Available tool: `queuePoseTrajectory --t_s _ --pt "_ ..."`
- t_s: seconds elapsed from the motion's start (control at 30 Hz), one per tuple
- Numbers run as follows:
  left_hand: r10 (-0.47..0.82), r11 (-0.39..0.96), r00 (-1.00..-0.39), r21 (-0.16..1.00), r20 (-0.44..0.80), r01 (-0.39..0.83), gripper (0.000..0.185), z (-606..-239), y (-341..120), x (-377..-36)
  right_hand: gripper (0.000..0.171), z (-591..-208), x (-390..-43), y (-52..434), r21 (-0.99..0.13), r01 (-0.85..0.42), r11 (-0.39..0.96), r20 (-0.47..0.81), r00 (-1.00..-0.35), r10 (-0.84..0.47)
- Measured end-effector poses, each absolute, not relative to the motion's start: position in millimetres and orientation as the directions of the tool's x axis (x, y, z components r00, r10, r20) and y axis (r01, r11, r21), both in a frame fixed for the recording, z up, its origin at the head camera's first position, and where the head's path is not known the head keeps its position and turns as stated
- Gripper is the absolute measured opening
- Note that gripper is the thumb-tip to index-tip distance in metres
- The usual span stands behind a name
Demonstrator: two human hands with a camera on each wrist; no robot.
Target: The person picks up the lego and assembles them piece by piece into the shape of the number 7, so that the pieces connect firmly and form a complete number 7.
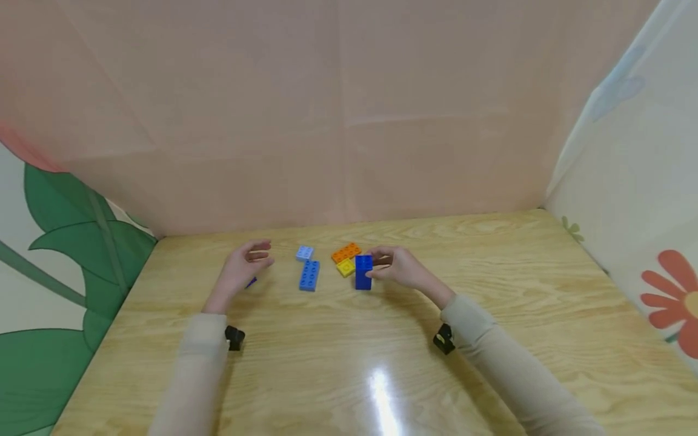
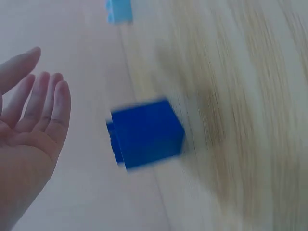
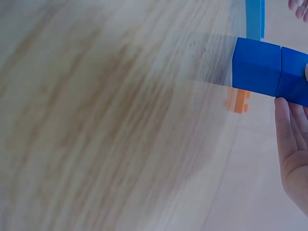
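My right hand (image 1: pixel 374 266) grips a dark blue stack of two bricks (image 1: pixel 363 272) standing upright on the wooden table (image 1: pixel 349 351). In the right wrist view the same stack (image 3: pixel 269 72) shows its seam, with my fingers (image 3: pixel 288 134) along one side. My left hand (image 1: pixel 264 254) hovers open with its fingers relaxed, holding nothing. A small dark blue brick (image 1: pixel 251 282) lies just under it, seen blurred in the left wrist view (image 2: pixel 147 134) beside the open palm (image 2: pixel 38 110).
Between the hands lie a mid-blue long brick (image 1: pixel 309 275), a small light blue brick (image 1: pixel 305 253), an orange brick (image 1: pixel 346 252) and a yellow brick (image 1: pixel 346 267). Pink and patterned fabric walls (image 1: pixel 349 121) enclose the table on three sides.
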State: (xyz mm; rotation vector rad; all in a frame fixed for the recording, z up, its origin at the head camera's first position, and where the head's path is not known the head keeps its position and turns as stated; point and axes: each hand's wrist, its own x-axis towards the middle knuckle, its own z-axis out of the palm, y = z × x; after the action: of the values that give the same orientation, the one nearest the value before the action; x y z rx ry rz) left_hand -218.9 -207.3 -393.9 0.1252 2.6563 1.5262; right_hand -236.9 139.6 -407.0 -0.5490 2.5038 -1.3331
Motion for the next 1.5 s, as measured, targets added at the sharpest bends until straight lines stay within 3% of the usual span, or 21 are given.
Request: queuePoseTrajectory --t_s 0.63,1.13,1.5 --pt "-0.127 0.532 -0.985 0.83 -0.114 -0.165 0.052 -412.4 -261.7 -209.7 0.044 -408.3 -239.1 140.5 -0.831 -0.205 0.517 -0.044 -0.902 -0.428" --pt "0.024 0.571 -0.961 0.793 -0.275 -0.212 0.08 -418.7 -272.2 -201.8 0.046 -408.0 -237.0 140.6 -0.841 -0.193 0.505 -0.055 -0.899 -0.435" --pt "0.012 0.566 -0.966 0.798 -0.259 -0.207 0.063 -422.8 -263.9 -202.7 0.047 -409.9 -238.4 141.2 -0.841 -0.191 0.507 -0.062 -0.896 -0.44"
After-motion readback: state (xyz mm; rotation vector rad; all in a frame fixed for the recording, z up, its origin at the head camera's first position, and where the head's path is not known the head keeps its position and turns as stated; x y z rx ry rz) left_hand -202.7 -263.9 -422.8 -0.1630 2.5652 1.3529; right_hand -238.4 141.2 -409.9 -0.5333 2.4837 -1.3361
